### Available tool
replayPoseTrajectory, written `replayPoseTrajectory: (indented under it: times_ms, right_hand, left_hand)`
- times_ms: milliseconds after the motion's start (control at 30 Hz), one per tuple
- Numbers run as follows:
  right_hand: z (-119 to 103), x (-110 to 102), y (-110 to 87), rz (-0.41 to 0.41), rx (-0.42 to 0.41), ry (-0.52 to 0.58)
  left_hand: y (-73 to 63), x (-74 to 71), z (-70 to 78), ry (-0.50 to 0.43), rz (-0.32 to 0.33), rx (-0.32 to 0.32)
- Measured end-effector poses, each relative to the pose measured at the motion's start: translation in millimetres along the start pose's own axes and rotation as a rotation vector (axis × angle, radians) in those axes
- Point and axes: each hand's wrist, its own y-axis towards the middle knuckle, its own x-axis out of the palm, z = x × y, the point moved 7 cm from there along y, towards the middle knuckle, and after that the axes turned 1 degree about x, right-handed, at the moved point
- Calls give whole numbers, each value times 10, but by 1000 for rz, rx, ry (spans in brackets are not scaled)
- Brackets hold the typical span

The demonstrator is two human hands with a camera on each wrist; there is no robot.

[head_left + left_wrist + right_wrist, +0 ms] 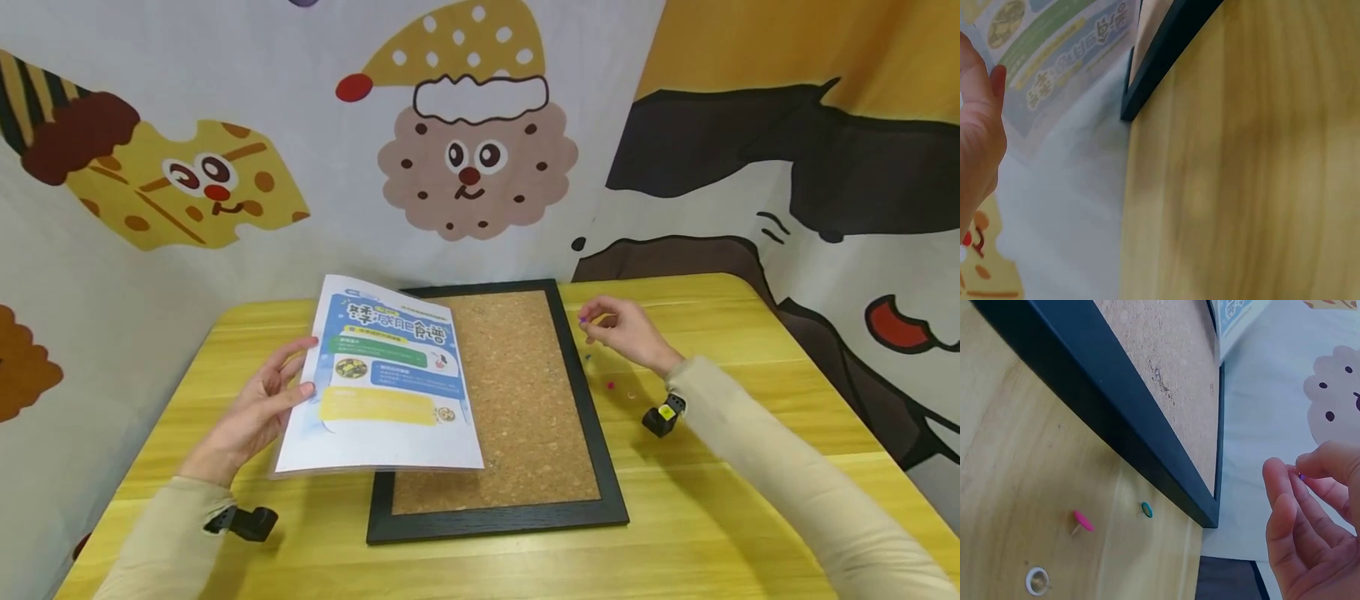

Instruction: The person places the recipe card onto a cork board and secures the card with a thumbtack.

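A person in pale sleeves is working with both hands at a yellow wood-grained worktop (697,508). The left hand (258,408) is gripping a printed poster (390,379) by its left edge, and the sheet is tilting above the left part of a black-framed corkboard (532,400), covering much of that side. The right hand (626,332) is pinching a small purple pushpin (1301,477) between thumb and fingertips, hovering just beyond the frame's upper right side. The corkboard is lying on the worktop, its bare cork showing to the right of the poster. Near its right edge, three more pins are resting on the wood: a teal pin (1147,510), a pink pin (1083,520) and a white pin (1037,581). Black devices are sitting on both wrists. Behind, a smiling cookie (480,175) and a cheese wedge (187,187) are decorating a pale backdrop (330,167).
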Motion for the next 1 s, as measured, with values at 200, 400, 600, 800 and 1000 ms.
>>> replayPoseTrajectory:
  times_ms: [200,400,600,800,1000]
  right_hand:
    - [-33,-3,44,-7,17,-25]
    - [-25,39,82,-30,30,-23]
    - [24,69,124,-19,26,-27]
    - [41,92,110,-21,24,-21]
    - [33,86,107,-20,17,-2]
  left_hand:
    - [92,107,-196,8,1,-40]
    - [147,187,-306,-9,-10,-42]
    - [169,253,-308,-15,-32,4]
    - [180,307,-291,-6,-37,18]
    - [255,375,-333,-16,-36,-3]
